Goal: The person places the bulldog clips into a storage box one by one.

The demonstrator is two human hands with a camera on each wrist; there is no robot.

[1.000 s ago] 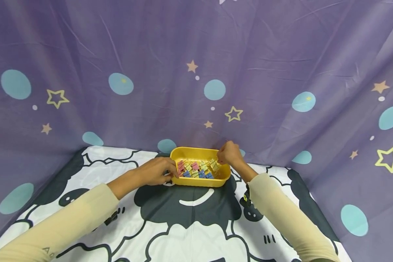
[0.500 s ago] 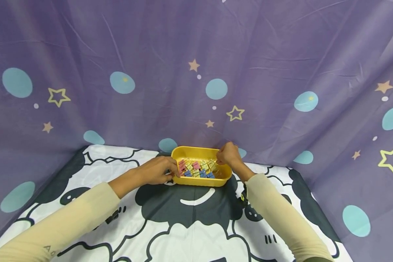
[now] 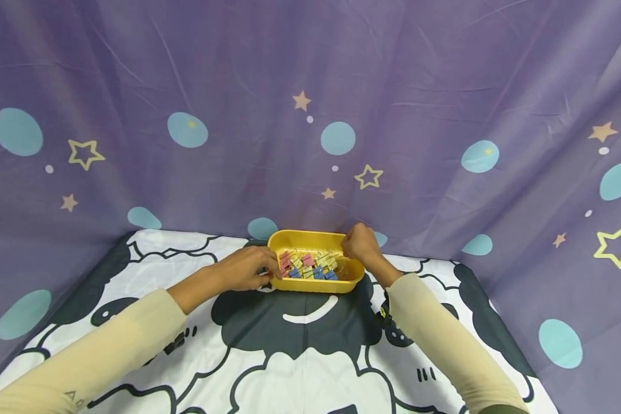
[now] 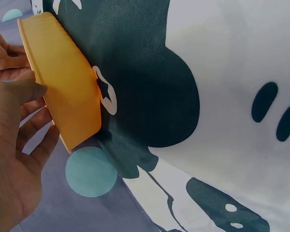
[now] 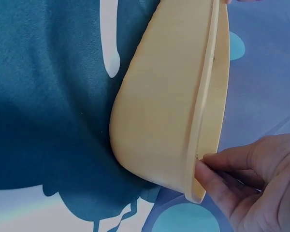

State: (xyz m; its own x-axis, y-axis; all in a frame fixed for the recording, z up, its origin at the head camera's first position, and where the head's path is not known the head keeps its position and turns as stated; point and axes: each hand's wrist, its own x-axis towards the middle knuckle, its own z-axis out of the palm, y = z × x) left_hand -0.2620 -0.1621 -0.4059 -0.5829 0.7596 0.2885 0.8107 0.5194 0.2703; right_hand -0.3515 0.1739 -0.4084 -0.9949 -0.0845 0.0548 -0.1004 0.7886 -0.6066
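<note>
A yellow plastic tray (image 3: pixel 315 287) stands at the back of the table. In the head view it holds several pink, blue and pale yellow binder clips (image 3: pixel 307 261), mostly toward its left and middle. My left hand (image 3: pixel 248 269) grips the tray's left end; the left wrist view shows the thumb on the outer wall near the rim. At the tray's right end is my right hand (image 3: pixel 361 244). Its fingers are curled, and in the right wrist view thumb and forefinger (image 5: pixel 227 157) come close together just inside the rim. Whatever lies between those fingertips is hidden.
A white and dark tablecloth (image 3: pixel 300 328) with a cartoon sheep print covers the table. A purple curtain (image 3: pixel 269 172) with stars and blue ovals hangs directly behind the tray.
The pale yellow clips by my right hand have shifted slightly left, apart from its fingertips. Both hands and the tray hold nearly the same place; the head view has tilted a little.
</note>
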